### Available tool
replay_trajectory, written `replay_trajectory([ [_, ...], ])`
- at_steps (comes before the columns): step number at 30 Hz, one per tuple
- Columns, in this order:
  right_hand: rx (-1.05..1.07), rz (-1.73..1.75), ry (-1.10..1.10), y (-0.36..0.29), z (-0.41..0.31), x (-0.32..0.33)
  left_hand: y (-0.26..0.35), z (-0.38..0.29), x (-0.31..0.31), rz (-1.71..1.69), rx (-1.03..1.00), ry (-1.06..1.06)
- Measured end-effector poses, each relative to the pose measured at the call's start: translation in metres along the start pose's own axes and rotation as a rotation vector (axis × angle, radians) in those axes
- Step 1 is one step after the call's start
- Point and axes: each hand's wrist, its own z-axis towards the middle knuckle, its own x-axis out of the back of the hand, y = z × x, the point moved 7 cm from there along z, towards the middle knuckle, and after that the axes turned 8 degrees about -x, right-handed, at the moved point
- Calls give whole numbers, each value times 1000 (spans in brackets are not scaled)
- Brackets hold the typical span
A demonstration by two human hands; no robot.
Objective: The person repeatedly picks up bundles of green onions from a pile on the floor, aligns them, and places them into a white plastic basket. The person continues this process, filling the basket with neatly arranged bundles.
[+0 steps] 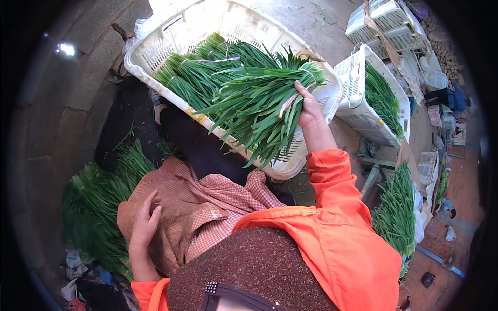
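Observation:
My right hand (309, 107) grips a bunch of long, flat green leaves, like garlic chives (264, 97), near its pale cut ends, over the right part of a white plastic crate (155, 87). A pink-and-white tie (288, 105) goes round the ends and trails over the leaves. Under and left of this bunch, several tied green bunches (190, 74) lie in the crate, pale ends towards the upper left. My left hand (144, 221) holds nothing, its fingers slightly curled and apart, above the red-and-white checked cloth (171, 194) on my lap.
A heap of greens (105, 198) lies at my left, with bags and cloths (89, 283) below it. At right stand a white crate of greens (383, 97), stacked crates (385, 23) and another pile of greens (397, 214). A person (451, 99) is farther off at the right.

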Motion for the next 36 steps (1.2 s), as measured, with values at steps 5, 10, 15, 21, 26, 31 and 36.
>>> replay_trajectory([
  [5, -14, -8, -35, 3, 3, -6, -9, 0, 1, -26, -10, 23],
  [10, 13, -1, 58, 17, 12, -10, 0, 5, 0, 2, -33, 34],
  [15, 76, 0, 113, 45, 14, -29, 49, 21, -13, 43, -198, 71],
  [21, 173, -111, 71, 24, 7, -45, 55, 19, 8, 144, -212, 121],
  [26, 494, -720, 39, -72, -18, -57, -18, -30, 77, 230, 15, 443],
  [31, 617, -1106, 27, -113, 11, -81, -74, -67, 82, 456, 133, 587],
  [36, 728, -1479, 92, -87, 138, -112, -78, -62, 82, 479, 141, 609],
])
